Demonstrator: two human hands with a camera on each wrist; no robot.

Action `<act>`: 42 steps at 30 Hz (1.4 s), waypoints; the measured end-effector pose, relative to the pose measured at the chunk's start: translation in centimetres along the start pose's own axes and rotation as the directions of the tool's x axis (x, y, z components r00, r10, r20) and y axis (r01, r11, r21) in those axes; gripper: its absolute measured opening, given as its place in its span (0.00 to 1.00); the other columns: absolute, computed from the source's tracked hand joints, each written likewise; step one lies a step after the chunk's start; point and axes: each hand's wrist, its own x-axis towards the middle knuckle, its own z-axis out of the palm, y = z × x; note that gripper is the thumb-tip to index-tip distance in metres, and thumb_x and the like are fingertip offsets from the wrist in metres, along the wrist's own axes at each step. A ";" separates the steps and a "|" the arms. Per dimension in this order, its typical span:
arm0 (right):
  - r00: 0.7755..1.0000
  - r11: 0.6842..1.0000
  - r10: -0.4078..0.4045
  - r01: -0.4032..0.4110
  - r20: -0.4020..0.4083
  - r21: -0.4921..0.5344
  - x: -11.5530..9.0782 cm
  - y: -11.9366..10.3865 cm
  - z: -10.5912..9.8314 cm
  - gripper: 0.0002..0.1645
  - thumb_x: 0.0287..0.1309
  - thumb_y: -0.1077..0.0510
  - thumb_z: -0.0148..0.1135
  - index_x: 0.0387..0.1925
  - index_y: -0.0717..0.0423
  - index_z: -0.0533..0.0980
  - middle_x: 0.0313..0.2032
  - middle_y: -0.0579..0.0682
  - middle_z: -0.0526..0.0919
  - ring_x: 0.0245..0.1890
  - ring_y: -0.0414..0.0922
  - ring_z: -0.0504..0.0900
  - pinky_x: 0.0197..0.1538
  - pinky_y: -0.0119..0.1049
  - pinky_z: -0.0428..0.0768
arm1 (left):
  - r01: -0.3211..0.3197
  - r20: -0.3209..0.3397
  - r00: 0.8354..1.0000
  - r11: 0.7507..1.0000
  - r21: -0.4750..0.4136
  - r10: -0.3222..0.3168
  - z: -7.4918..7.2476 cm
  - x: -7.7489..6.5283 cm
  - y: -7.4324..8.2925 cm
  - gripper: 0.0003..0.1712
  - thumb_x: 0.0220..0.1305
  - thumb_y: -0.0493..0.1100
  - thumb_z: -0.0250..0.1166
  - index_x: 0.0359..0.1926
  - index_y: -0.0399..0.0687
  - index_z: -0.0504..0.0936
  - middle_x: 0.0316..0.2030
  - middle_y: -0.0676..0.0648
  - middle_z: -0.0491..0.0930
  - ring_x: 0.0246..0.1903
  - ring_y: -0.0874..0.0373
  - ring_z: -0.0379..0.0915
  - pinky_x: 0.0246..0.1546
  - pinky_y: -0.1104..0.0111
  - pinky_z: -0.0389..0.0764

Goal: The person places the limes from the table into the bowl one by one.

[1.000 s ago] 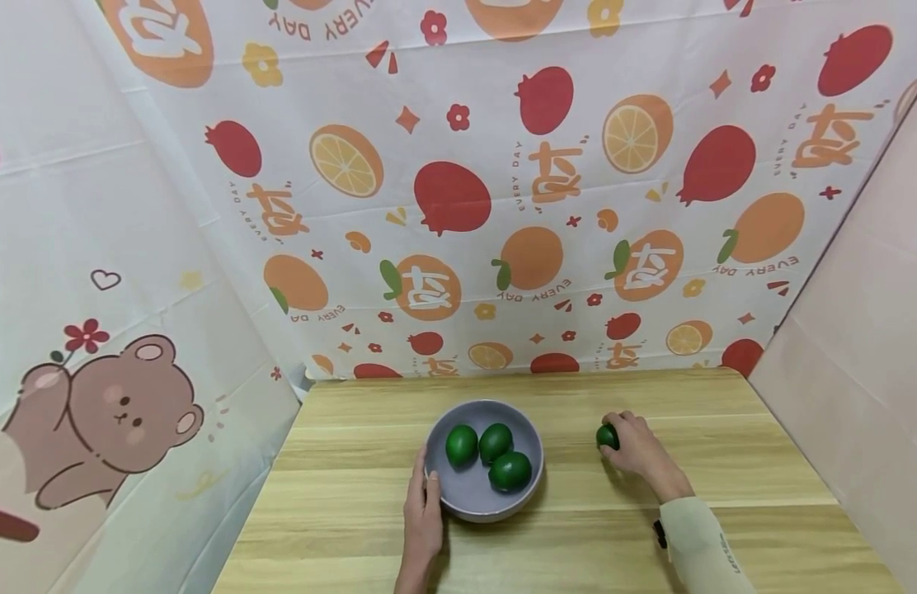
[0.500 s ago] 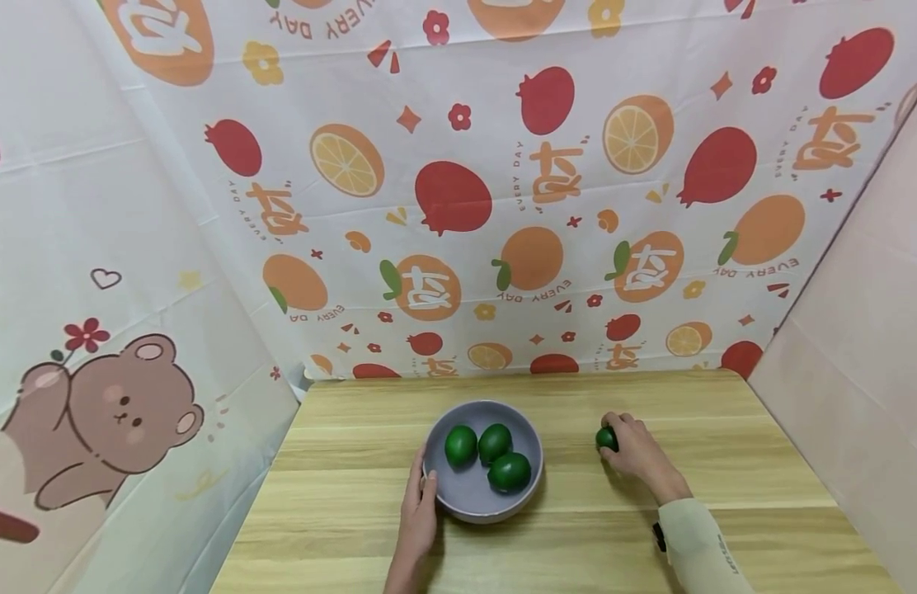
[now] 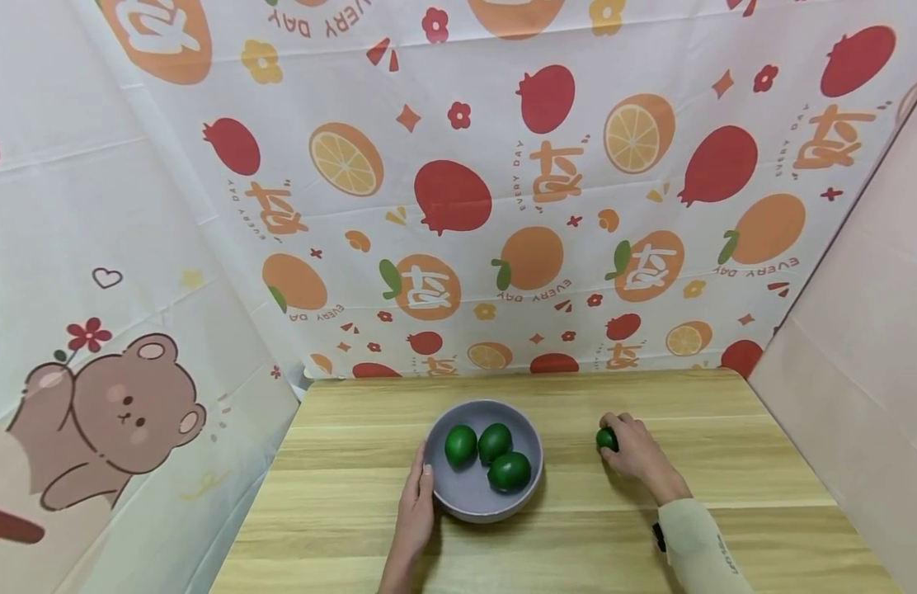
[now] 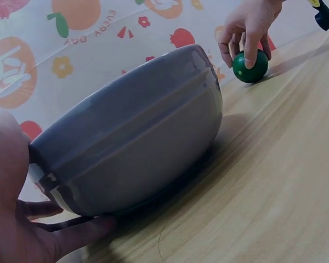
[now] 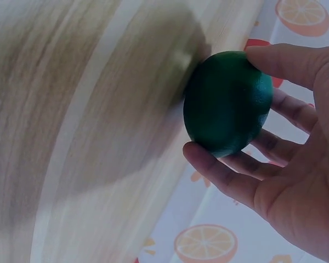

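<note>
A grey bowl (image 3: 473, 503) stands on the wooden table with three dark green limes (image 3: 510, 472) inside. At the bowl's left side is my left hand (image 3: 416, 511), its fingers lying along the outer wall and the thumb close by the rim. In the left wrist view, fingertips (image 4: 90, 230) reach low against the underside of the bowl. To the right of the bowl, my right hand (image 3: 639, 452) holds another lime (image 5: 227, 104) between thumb and fingers, low at the tabletop. The right wrist view shows the fingertips spread around this lime, with the palm apart from it.
The wooden table (image 3: 340, 511) ends against a fruit-printed cloth (image 3: 458, 272) at the back. Cloth walls stand at both sides; a printed bear (image 3: 132, 404) is on the left one. A black band (image 3: 659, 536) shows by the right sleeve (image 3: 699, 536).
My left hand has shifted slightly left along the bowl's side, its thumb drawing back toward the outside of the rim. My right hand and its lime have stayed in place.
</note>
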 end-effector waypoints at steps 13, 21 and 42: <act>1.000 1.000 0.006 -0.006 -0.002 -0.005 -0.1 0.0 -0.1 0.25 0.61 0.59 0.69 0.58 0.60 0.76 0.55 0.67 0.78 0.52 0.61 0.78 0.52 0.62 0.82 | -0.018 -0.018 1.000 1.000 0.010 0.018 0.1 0.0 0.0 0.30 0.84 0.51 0.38 0.81 0.56 0.50 0.81 0.44 0.48 0.81 0.43 0.43 0.81 0.49 0.48; 1.000 1.000 -0.001 0.001 -0.019 0.009 0.0 -0.2 -0.6 0.25 0.61 0.60 0.69 0.58 0.61 0.76 0.55 0.68 0.78 0.51 0.61 0.78 0.52 0.62 0.83 | -0.029 -0.029 0.999 1.000 0.006 0.029 0.2 0.2 0.0 0.30 0.84 0.51 0.39 0.81 0.61 0.51 0.81 0.45 0.50 0.81 0.43 0.44 0.81 0.48 0.49; 0.969 0.988 -0.152 0.148 -0.196 -0.035 0.3 -2.9 -3.2 0.25 0.58 0.60 0.71 0.58 0.60 0.77 0.55 0.65 0.79 0.50 0.60 0.79 0.49 0.58 0.82 | -0.009 -0.045 0.999 1.000 -0.001 0.009 0.4 -0.2 0.1 0.29 0.84 0.52 0.38 0.81 0.64 0.51 0.81 0.47 0.50 0.81 0.43 0.44 0.81 0.47 0.49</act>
